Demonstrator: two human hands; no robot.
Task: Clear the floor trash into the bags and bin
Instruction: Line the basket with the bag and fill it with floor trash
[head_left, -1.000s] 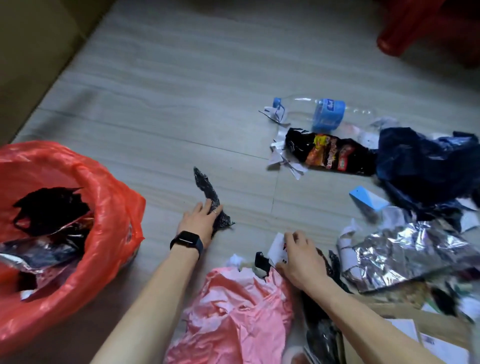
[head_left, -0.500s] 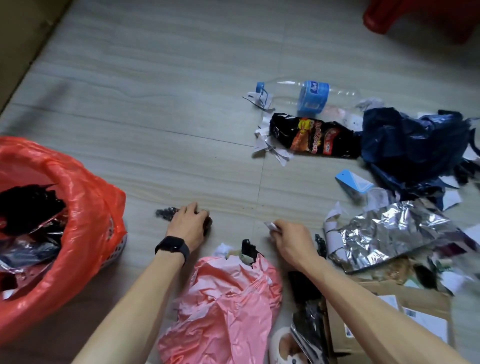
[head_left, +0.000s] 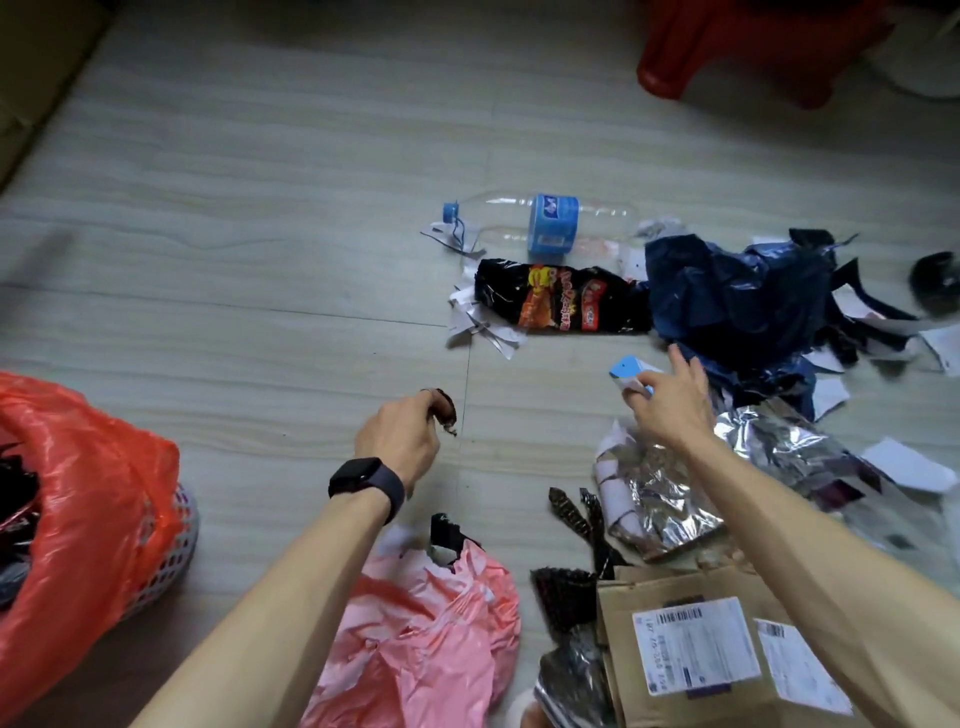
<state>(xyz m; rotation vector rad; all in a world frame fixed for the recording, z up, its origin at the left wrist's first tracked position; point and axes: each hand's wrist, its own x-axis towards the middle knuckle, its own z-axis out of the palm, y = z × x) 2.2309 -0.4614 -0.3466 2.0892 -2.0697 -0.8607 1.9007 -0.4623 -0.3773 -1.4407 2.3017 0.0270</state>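
Head camera view: the left hand (head_left: 402, 441), a dark watch (head_left: 366, 480) on its wrist, is clenched around a crumpled dark wrapper (head_left: 445, 410) at centre frame, raised over the pale floor (head_left: 234, 234). The right hand (head_left: 672, 402), right of centre, grasps a small blue-and-white paper piece (head_left: 631, 376). A red bag (head_left: 88, 499) lining a basket sits at lower left; a pink bag (head_left: 431, 639) lies at bottom centre. A clear bottle (head_left: 553, 221), snack packet (head_left: 558, 301), dark blue bag (head_left: 737, 296) and silver foil (head_left: 670, 488) litter the right side.
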